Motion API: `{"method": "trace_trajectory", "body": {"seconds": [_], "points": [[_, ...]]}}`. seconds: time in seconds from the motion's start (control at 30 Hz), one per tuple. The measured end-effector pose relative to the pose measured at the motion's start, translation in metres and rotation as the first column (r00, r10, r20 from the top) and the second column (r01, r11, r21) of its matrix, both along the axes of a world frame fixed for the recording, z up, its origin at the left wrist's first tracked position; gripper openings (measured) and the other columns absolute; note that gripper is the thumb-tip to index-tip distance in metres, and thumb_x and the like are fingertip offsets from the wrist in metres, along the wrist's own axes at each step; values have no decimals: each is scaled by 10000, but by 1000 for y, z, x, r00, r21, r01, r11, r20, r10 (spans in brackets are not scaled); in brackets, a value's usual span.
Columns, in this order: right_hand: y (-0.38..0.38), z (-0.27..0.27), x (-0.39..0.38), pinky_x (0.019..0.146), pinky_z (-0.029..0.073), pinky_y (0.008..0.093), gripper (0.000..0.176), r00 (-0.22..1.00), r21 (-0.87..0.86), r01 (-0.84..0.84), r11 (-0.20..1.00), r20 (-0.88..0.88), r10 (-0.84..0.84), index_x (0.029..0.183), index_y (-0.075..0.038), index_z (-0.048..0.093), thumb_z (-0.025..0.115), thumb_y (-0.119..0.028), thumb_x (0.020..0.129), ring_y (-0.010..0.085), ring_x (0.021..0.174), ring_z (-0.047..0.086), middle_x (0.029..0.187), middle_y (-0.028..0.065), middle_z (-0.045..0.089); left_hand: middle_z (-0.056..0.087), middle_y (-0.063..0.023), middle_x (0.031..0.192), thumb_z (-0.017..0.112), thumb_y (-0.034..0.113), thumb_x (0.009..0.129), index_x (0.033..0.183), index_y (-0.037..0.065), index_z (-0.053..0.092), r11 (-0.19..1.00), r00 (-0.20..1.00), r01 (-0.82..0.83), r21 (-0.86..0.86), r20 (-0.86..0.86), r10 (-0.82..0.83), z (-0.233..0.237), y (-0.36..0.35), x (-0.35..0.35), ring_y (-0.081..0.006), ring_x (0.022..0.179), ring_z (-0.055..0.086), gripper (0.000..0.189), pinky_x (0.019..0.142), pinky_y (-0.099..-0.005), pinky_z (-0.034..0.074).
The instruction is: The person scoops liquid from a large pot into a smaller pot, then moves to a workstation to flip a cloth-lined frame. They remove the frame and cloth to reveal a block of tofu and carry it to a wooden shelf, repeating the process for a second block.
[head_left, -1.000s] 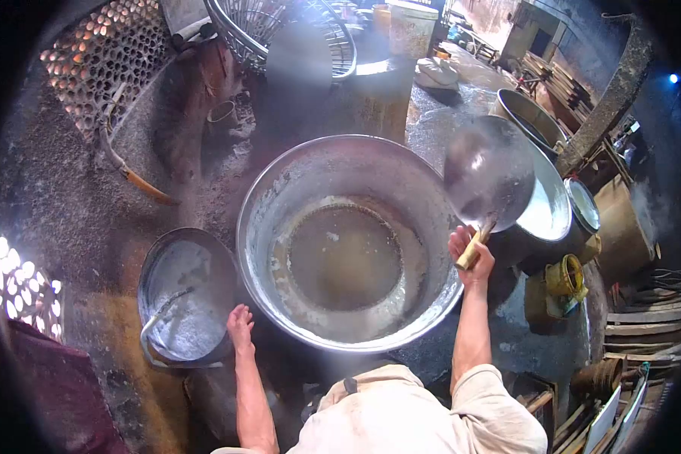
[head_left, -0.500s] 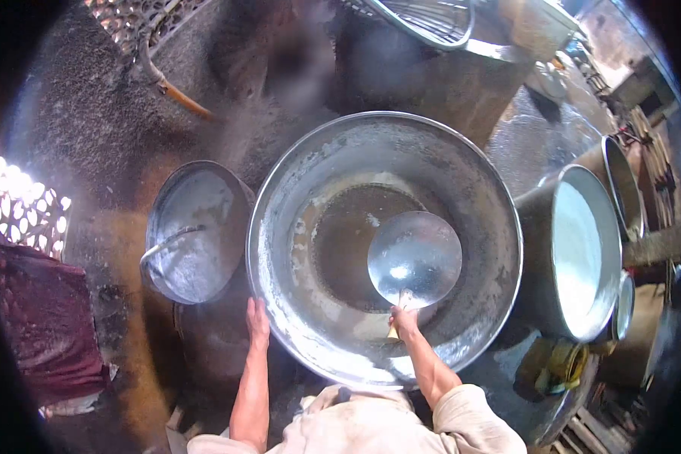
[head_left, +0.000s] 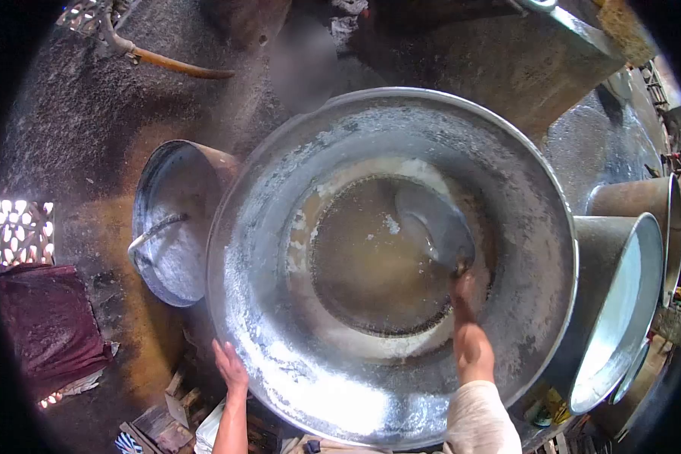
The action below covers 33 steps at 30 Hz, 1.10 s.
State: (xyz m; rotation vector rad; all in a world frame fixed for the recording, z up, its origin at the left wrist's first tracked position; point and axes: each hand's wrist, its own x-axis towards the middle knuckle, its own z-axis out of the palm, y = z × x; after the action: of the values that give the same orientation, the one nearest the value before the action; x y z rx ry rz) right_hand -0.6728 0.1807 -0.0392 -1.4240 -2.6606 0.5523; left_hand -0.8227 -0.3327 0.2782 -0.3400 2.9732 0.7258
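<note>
A very wide metal pan (head_left: 272, 363) fills the middle of the head view, with cloudy brownish liquid (head_left: 371, 257) in its bottom. Deep inside it, on the right side, my right hand (head_left: 464, 281) is closed round the handle of a round metal skimmer (head_left: 439, 227), whose disc is tilted at the liquid. The handle is mostly hidden by the hand. My left hand (head_left: 231, 365) rests against the pan's lower left rim, its fingers apart and holding nothing.
A metal basin (head_left: 170, 257) with a ladle-like tool leaning in it is left of the pan. Large metal pots (head_left: 620, 303) stand at the right. A dark red cloth (head_left: 53, 318) lies far left, and firewood (head_left: 163, 424) is at the lower left.
My right hand has reached deeper into the pan, lowering the skimmer from above it towards the liquid. The view has moved closer over the pan. My left hand remains at the rim.
</note>
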Motion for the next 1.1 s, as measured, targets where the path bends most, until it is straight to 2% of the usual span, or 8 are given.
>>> {"method": "trace_trajectory", "body": {"seconds": [0.03, 0.1, 0.17, 0.2, 0.3, 0.37, 0.57, 1.1], "points": [[-17, -56, 25, 604, 468, 447, 535, 993, 93, -80, 992, -85, 88, 1101, 74, 449, 597, -272, 722, 374, 670, 583, 710, 220, 588, 392, -339, 1191, 355, 343, 912, 1199, -162, 308, 1000, 1000, -7, -9, 12, 7, 6, 4, -1, -408, 1135, 385, 583, 958, -399, 286], [-68, -80, 38, 567, 474, 424, 448, 994, -332, -45, 942, 78, 75, 1053, 17, 481, 597, -272, 731, 328, 628, 584, 693, 161, 592, 418, -339, 1161, 350, 358, 911, 1194, -154, 315, 999, 999, 24, -25, 25, -23, 19, 18, -7, -414, 1099, 417, 586, 924, -407, 317], [-112, -53, 20, 496, 473, 384, 339, 948, -795, 309, 521, 299, -107, 983, -39, 510, 600, -253, 737, 270, 549, 572, 656, 91, 581, 450, -332, 1123, 352, 379, 905, 1187, -143, 326, 995, 997, -41, 93, 64, 36, 22, 25, -10, -419, 1042, 459, 593, 877, -414, 351], [-127, -46, 11, 496, 473, 384, 339, 951, -798, 301, 522, 294, -100, 983, -39, 510, 600, -253, 737, 270, 549, 572, 656, 91, 581, 450, -332, 1123, 352, 379, 905, 1187, -143, 326, 995, 997, -47, 91, 59, 42, 20, 26, -9, -419, 1042, 459, 593, 877, -414, 351], [-178, -24, 20, 357, 407, 303, 115, 946, -957, 260, 131, 225, -233, 800, -61, 524, 595, -90, 714, 184, 399, 492, 564, 47, 514, 471, -321, 1100, 354, 399, 900, 1186, -132, 331, 997, 997, -57, 46, 57, 54, 21, 21, -11, -420, 1008, 481, 604, 850, -413, 370], [-210, -57, 60, 341, 405, 302, 114, 900, -990, -25, -141, 39, -434, 756, -53, 516, 608, -34, 692, 173, 397, 487, 561, 57, 510, 472, -318, 1100, 357, 409, 896, 1183, -133, 334, 1000, 999, -8, 27, 39, 6, 20, 21, -10, -422, 1011, 480, 614, 857, -414, 366], [-246, 125, 19, 388, 399, 300, 136, 865, -949, 246, -196, 306, -397, 790, -20, 471, 583, -4, 715, 168, 455, 479, 603, 58, 467, 472, -303, 1112, 354, 360, 905, 1202, -76, 349, 997, 997, 71, -4, -35, -71, 4, 6, -8, -436, 1039, 456, 528, 879, -435, 351], [-283, 412, 218, 365, 346, 234, 84, 509, -973, -187, -131, 18, -861, 817, -30, 483, 533, -28, 749, 94, 402, 380, 558, 6, 419, 530, -307, 1005, 359, 308, 905, 1171, -38, 359, 972, 987, 159, 171, -23, -158, 12, 5, -10, -436, 949, 507, 437, 789, -469, 394]]}}
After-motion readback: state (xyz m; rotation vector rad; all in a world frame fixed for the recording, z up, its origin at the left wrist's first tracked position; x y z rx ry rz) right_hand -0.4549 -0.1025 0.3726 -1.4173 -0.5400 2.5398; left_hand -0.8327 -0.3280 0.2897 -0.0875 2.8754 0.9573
